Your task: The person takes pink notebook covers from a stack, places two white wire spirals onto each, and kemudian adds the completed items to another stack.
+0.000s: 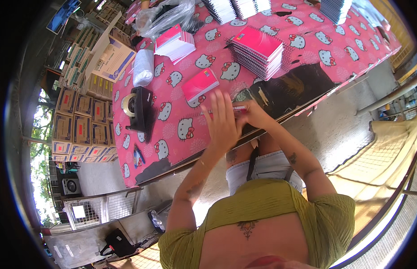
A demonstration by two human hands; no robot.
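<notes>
My right hand (254,114) grips a small pink notebook (239,108), seen nearly edge-on and mostly hidden behind my hands, at the table's near edge. My left hand (223,120) is held against it with the fingers stretched out and close together. Just beyond my left fingertips, a short pile of pink notebooks (200,84) lies on the pink cartoon-print tablecloth (172,121). A taller stack of pink spiral notebooks (257,47) stands farther right. Another pink-covered stack (175,44), with white page edges fanned out, sits farther back on the left.
A black tape dispenser (141,110), a roll of clear plastic (143,67) and pens (138,157) lie along the table's left side. Spiral-bound stacks (219,10) and crumpled plastic (168,20) are at the back. Cardboard boxes (83,116) are piled left of the table.
</notes>
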